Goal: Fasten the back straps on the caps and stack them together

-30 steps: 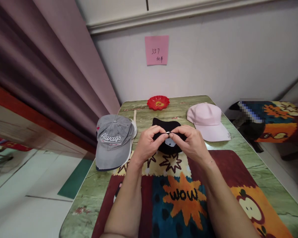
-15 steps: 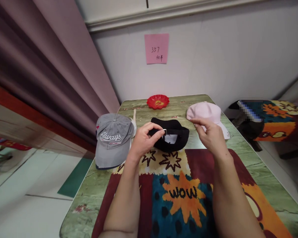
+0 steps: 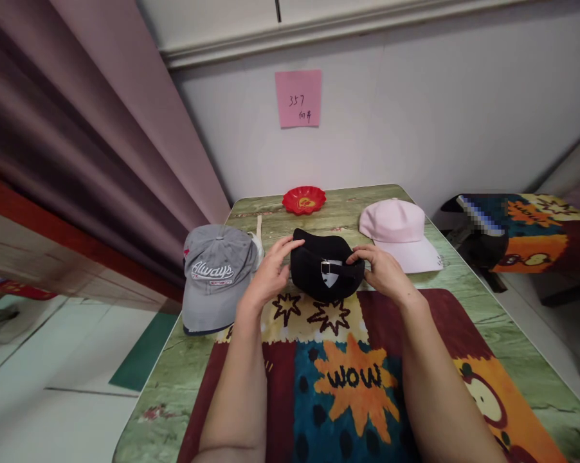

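In the head view a black baseball cap (image 3: pixel 314 263) sits at the table's middle, its back opening facing me. A strap with a metal buckle (image 3: pixel 325 267) crosses that opening, and a light patch shows inside. My left hand (image 3: pixel 272 271) grips the cap's left side, forefinger on its upper edge and thumb lower down. At the right side, my right hand (image 3: pixel 382 270) has the rim between thumb and fingers. Left of my left hand lies a grey cap (image 3: pixel 217 273) with "Always" lettering. Beyond my right hand rests a pale pink cap (image 3: pixel 396 225).
A red scalloped dish (image 3: pixel 304 200) stands at the back of the green wood-patterned table (image 3: pixel 145 402). A colourful mat (image 3: pixel 357 392) covers the near part. Behind is a wall with a pink note (image 3: pixel 298 98). A curtain (image 3: pixel 101 96) hangs at the left.
My left hand has let go of the buckle area and moved to the cap's left side. My right hand has come down and left onto its right rim. The strap now spans the opening.
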A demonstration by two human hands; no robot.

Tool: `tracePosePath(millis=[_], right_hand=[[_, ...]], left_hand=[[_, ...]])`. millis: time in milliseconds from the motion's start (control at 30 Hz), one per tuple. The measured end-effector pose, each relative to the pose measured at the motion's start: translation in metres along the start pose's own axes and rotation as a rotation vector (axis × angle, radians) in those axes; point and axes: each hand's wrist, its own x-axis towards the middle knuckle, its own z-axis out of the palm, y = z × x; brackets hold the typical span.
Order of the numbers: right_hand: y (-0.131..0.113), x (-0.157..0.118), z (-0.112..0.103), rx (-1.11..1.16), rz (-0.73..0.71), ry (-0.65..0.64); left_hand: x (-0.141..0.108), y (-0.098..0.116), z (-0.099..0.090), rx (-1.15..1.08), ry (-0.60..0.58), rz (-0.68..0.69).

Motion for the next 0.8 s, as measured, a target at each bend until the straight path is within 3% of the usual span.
tracePosePath(millis=[200,367,467,533,700,800], right_hand=[[-0.011,0.002,-0.008,0.217,-0.033,0.064],[-0.035,-0.002,-0.024,0.720,-0.088,0.217],[-0.050,-0.006,-0.029,1.076,0.042,0.283],[-0.055,-0.005,-0.027,1.273,0.151,0.259],[-0.045,0.010,-0.005,1.652,0.421,0.234],[-0.033,0.019,0.007,1.853,0.578,0.196]], left_hand=[[0.003,0.003,0.002,-0.167,0.071,-0.028],[-0.002,0.019,-0.006,-0.831,0.234,-0.122],[-0.002,0.032,-0.007,-1.156,0.353,-0.161],[0.001,0.039,-0.003,-1.301,0.375,-0.229],[0.011,0.041,0.012,-1.566,0.289,-0.519],[0.012,0.042,0.021,-1.635,0.231,-0.504]])
